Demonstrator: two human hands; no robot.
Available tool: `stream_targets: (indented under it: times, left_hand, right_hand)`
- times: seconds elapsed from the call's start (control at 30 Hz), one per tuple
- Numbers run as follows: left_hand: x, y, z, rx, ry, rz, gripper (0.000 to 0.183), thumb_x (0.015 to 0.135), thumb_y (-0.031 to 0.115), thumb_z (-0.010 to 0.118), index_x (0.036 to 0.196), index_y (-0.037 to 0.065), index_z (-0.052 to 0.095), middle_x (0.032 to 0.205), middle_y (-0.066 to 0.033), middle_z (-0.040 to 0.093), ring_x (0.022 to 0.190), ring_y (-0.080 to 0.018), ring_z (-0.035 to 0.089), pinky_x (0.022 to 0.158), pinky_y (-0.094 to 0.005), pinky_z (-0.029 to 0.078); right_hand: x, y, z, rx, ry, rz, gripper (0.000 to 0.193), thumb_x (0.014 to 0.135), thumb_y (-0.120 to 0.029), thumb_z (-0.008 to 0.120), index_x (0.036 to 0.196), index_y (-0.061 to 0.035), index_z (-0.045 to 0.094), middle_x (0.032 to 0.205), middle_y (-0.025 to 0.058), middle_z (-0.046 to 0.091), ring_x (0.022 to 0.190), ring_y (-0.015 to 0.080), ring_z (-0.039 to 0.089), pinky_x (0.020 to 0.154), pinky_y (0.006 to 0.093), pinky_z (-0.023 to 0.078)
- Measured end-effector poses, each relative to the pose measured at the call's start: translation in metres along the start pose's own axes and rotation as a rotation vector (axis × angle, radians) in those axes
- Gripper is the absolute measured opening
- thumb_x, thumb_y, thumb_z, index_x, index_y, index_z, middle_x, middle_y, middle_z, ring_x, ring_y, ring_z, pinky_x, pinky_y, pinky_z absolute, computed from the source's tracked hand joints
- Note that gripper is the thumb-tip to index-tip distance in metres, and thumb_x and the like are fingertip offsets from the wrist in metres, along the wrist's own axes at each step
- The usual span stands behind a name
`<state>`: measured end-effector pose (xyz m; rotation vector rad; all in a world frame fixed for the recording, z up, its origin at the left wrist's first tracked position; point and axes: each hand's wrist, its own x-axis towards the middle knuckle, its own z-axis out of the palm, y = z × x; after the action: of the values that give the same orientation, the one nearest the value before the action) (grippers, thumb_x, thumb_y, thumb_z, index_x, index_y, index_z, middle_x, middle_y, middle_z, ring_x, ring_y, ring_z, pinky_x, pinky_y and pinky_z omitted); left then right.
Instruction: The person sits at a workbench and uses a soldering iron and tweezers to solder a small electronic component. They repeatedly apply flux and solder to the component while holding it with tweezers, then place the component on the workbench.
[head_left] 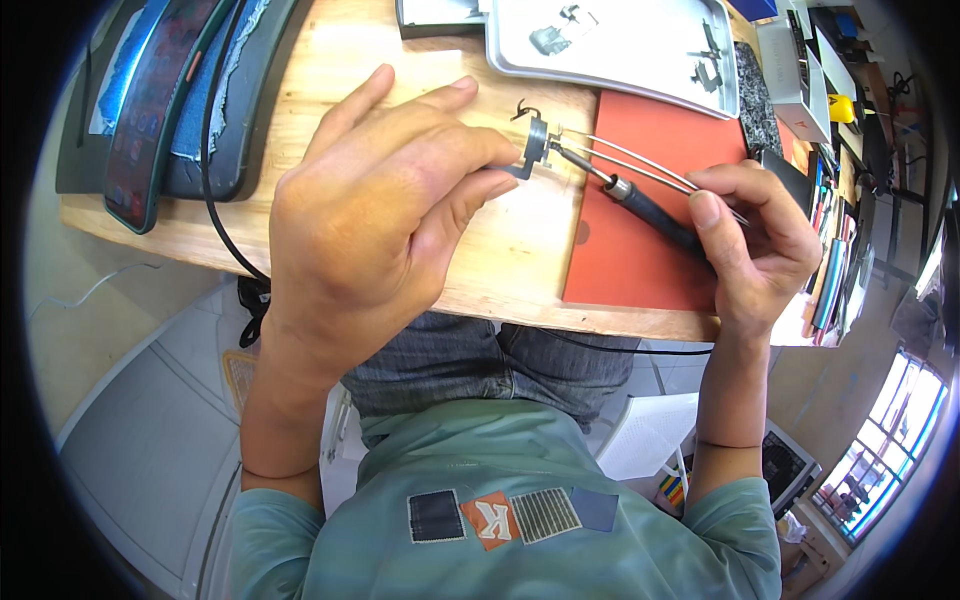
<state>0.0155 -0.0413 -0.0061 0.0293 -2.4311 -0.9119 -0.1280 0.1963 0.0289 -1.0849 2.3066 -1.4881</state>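
Pinched between the thumb and fingers of my left hand (pixel 365 200) is a small dark grey part (pixel 536 145) with a rounded body, a flat edge and a thin curled black piece on top. My right hand (pixel 755 235) grips slim metal tweezers (pixel 640 163) between thumb and fingers, their tips close beside the part. Below the tweezers, a black-handled soldering iron (pixel 655 212) points its tip toward the same part. Its rear end disappears behind my right hand, so I cannot tell whether that hand holds it too. Whether either tip touches the part is too small to tell.
An orange sheet (pixel 630 265) lies on the wooden table (pixel 480 270) under the tools. A metal tray (pixel 640 50) with small dark pieces stands beyond it. At left are a phone (pixel 150 130) and a black cable (pixel 210 170); pens (pixel 828 270) and boxes line the right.
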Motion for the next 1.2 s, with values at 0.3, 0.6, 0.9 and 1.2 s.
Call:
stream_targets:
  times: [0.3, 0.6, 0.9, 1.2]
  left_hand:
    - [0.001, 0.004, -0.004, -0.039, -0.034, -0.060, 0.014, 0.084, 0.002, 0.082, 0.097, 0.003, 0.077, 0.090, -0.0093, 0.078, 0.119, -0.0349, 0.072, 0.117, -0.0544, 0.041]
    - [-0.004, 0.007, -0.012, -0.061, -0.002, -0.042, 0.015, 0.084, 0.006, 0.082, 0.098, 0.007, 0.075, 0.095, -0.0092, 0.076, 0.115, -0.0351, 0.072, 0.113, -0.0572, 0.044]
    - [-0.013, 0.033, -0.036, -0.053, 0.054, 0.044, 0.021, 0.078, 0.005, 0.086, 0.096, 0.005, 0.077, 0.090, -0.0082, 0.074, 0.105, -0.0342, 0.072, 0.091, -0.0447, 0.056]
    - [-0.024, 0.046, -0.043, -0.244, 0.020, 0.029, 0.025, 0.073, 0.010, 0.089, 0.096, 0.007, 0.079, 0.092, -0.0049, 0.076, 0.103, -0.0319, 0.071, 0.083, -0.0385, 0.056]
  right_hand:
    - [0.000, 0.001, 0.000, -0.010, 0.048, 0.020, 0.012, 0.091, -0.002, 0.080, 0.100, 0.0035, 0.076, 0.087, 0.0028, 0.071, 0.077, 0.0053, 0.063, 0.068, 0.0192, 0.049]
    - [-0.002, 0.003, -0.006, 0.289, 0.117, 0.081, 0.014, 0.094, -0.004, 0.077, 0.105, 0.0047, 0.075, 0.089, 0.0022, 0.072, 0.080, 0.0036, 0.063, 0.070, 0.0180, 0.048]
    - [-0.005, 0.016, -0.011, 0.366, 0.328, -0.004, 0.014, 0.097, -0.007, 0.074, 0.107, 0.0033, 0.073, 0.071, -0.0024, 0.061, 0.055, 0.0012, 0.048, 0.049, 0.0180, 0.033]
    - [-0.001, 0.001, -0.013, 0.099, 0.219, -0.013, 0.012, 0.094, -0.004, 0.077, 0.105, 0.0009, 0.077, 0.088, 0.0012, 0.069, 0.075, 0.0040, 0.059, 0.066, 0.0193, 0.047]
